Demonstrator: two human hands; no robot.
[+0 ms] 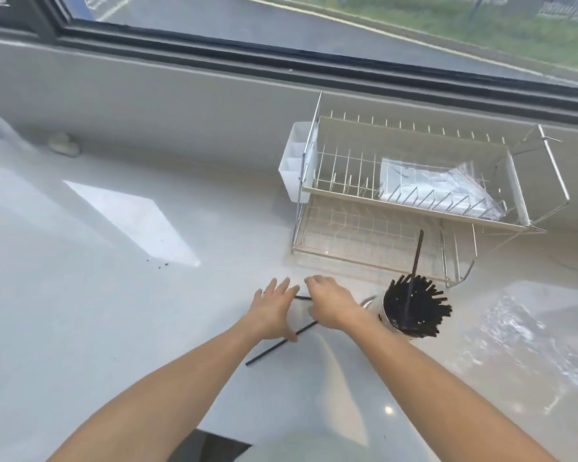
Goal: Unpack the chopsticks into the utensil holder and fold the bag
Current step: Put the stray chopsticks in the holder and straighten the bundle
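Observation:
A round metal utensil holder (389,323) stands on the counter, packed with black chopsticks (421,306); one of them sticks up taller than the others. A loose black chopstick (271,348) lies slanted on the counter, its far end running under my right hand (331,306). A short bit of a second chopstick (302,297) shows between my hands. My left hand (274,310) is flat, palm down with fingers spread, its thumb across the slanted chopstick. My right hand's fingers curl down and hide what they touch. A clear film, perhaps the bag (334,368), lies faintly under my hands.
A two-tier wire dish rack (411,208) stands behind the holder, with a white caddy (292,168) on its left end and clear plastic (437,188) in its upper tier. Crinkled clear plastic (521,335) lies at the right. A window runs along the back.

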